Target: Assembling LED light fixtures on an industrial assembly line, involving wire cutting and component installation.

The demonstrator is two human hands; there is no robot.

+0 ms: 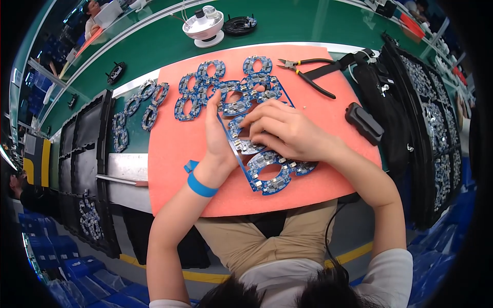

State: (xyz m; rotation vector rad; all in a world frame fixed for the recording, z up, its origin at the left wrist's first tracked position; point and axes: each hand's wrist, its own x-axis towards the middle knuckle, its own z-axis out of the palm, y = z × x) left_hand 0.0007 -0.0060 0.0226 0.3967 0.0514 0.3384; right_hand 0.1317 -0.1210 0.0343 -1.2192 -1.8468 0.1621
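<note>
A blue circuit board panel [277, 184] of joined ring-shaped boards with narrow edge strips is held tilted over the pink foam mat [174, 164]. My left hand [218, 141] holds its left edge, the thumb pointing up and the other fingers mostly hidden behind it. My right hand [292, 131] is closed, its curled fingertips gripping a ring board in the middle of the panel. A blue wrist strap [201, 187] circles my left wrist. Beyond my hands, several loose ring boards [188, 107] lie on the mat.
Diagonal cutters [307, 78] lie open at the mat's far right, near a black oblong object [364, 123]. Black trays [418, 128] of boards stand at right; another black tray [84, 169] is at left. More ring boards [119, 131] lie left. A white round device [204, 26] stands behind.
</note>
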